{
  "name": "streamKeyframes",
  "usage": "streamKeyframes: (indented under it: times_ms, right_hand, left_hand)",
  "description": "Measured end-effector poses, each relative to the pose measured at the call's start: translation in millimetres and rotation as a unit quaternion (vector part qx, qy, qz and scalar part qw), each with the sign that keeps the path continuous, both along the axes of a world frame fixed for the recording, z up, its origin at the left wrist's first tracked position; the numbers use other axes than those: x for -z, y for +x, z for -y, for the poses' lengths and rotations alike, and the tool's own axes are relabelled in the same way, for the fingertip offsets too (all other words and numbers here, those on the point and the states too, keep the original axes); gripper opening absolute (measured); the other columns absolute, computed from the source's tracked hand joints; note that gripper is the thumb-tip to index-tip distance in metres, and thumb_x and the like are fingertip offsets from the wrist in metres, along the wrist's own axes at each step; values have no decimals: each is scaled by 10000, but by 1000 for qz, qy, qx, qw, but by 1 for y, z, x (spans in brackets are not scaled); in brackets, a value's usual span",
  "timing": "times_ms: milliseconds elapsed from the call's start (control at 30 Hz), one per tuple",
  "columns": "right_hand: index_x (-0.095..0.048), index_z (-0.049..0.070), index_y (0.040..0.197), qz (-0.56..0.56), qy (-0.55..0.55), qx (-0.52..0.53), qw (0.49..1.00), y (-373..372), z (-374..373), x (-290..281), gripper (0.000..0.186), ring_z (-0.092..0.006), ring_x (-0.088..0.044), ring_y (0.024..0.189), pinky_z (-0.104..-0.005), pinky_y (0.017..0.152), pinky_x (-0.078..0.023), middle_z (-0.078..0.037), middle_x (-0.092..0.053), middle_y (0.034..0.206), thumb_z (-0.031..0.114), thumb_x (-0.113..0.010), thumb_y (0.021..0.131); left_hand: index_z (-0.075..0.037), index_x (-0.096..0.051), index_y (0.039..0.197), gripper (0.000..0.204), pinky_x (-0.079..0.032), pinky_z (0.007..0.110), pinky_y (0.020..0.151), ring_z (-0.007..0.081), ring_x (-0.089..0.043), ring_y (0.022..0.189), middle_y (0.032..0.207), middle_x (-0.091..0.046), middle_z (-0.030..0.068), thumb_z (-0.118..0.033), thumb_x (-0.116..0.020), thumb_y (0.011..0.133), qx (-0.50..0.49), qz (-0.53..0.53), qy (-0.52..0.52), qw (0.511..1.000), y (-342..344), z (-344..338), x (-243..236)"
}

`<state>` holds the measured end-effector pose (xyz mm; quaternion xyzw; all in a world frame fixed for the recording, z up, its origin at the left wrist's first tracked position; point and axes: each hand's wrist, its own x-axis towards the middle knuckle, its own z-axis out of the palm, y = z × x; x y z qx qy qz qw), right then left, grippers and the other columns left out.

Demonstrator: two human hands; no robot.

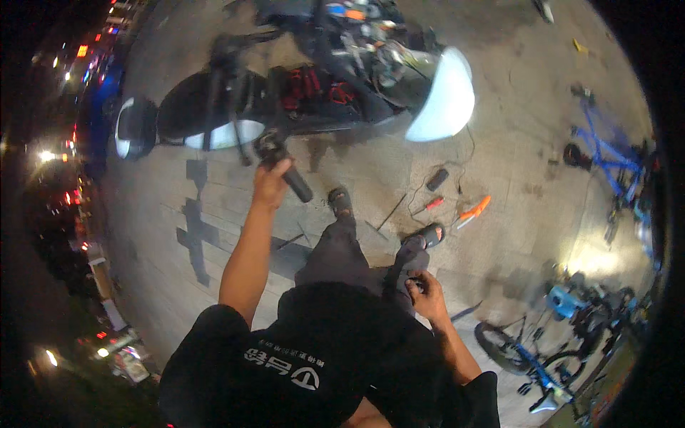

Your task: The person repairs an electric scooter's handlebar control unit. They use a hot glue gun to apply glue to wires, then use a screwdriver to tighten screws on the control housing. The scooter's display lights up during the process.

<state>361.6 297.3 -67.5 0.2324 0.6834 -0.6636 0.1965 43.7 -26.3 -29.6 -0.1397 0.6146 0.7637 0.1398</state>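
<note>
My left hand (268, 187) is closed around a dark, thick-bodied tool (297, 184) shaped like a cordless power tool; blur hides its exact kind. The tool's upper end overlaps the near side of a black and white scooter (444, 96), whose body is opened up with red items and machine parts showing. At my right thigh, my right hand (428, 297) has its fingers curled together, with something small and dark at the fingertips that I cannot make out.
Around my sandalled feet lie a thin T-shaped bar (385, 218), a red-handled tool (434, 203), an orange and white tool (474, 211) and a black cylinder (437, 179) beside a thin cable. Blue bicycles (531, 367) and a blue frame (605, 153) are at the right.
</note>
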Motion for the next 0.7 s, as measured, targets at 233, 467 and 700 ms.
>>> streamKeyframes:
  times_ms: [233, 467, 700]
  right_hand:
    - [-630, -9, 1103, -129, 113, -35, 984, -112, 74, -74, 271, -237, -668, 931, -330, 807, -521, -157, -679, 1018, 146, -637, 880]
    - [-629, -10, 1114, -152, 108, -35, 982, -206, 188, -67, 283, -231, -660, 987, -323, 816, -515, -168, -681, 1050, 177, -619, 902]
    - [-611, -59, 1104, -153, 109, 9, 982, -260, 244, -62, 300, -220, -648, 982, -313, 865, -486, -170, -678, 1029, 173, -608, 914]
  left_hand:
    - [-50, -593, 1068, 371, -458, 325, 835, 156, -583, 871, 939, -624, 24, -176, -780, 773, 84, -2, 11, 996, -15, 16, 0]
    - [-86, -594, 1056, 366, -447, 315, 831, 131, -561, 876, 944, -609, -7, -179, -788, 761, 135, -28, 45, 989, -39, 46, 32]
    - [-75, -588, 1062, 362, -463, 310, 789, 142, -578, 836, 891, -618, 5, -174, -774, 768, 185, -3, 124, 975, -68, 88, 17]
